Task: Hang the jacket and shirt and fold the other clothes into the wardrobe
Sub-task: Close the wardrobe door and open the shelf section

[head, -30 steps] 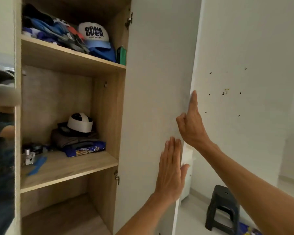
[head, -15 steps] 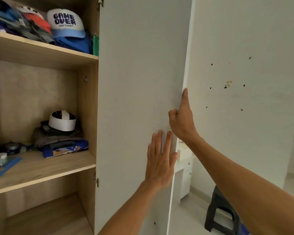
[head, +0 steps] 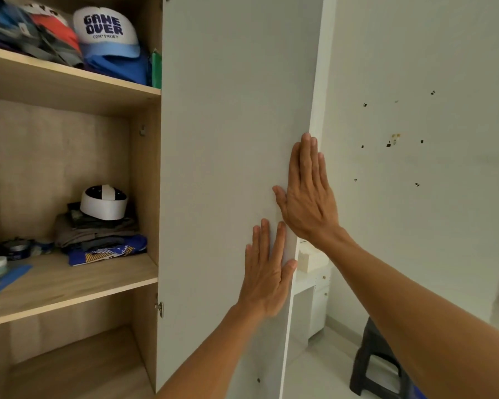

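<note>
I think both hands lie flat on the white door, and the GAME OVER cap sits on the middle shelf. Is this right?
One detail is wrong. In the head view the cap sits on the top shelf, not the middle one. The rest holds: the left hand and the right hand lie flat on the white door.

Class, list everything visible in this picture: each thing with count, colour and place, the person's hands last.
flat white wardrobe door: one, white, centre, ajar
light wooden shelves: two, tan, inside wardrobe, left
white-and-blue GAME OVER cap: one, upper shelf
loose clothes pile: one, blue, grey, orange, upper shelf left
round white-and-black cap: one, atop folded stack
folded clothes stack: one, grey and blue, middle shelf
black plastic stool: one, floor, lower right
left hand: one, flat on door
right hand: one, flat on door, above left hand
</note>
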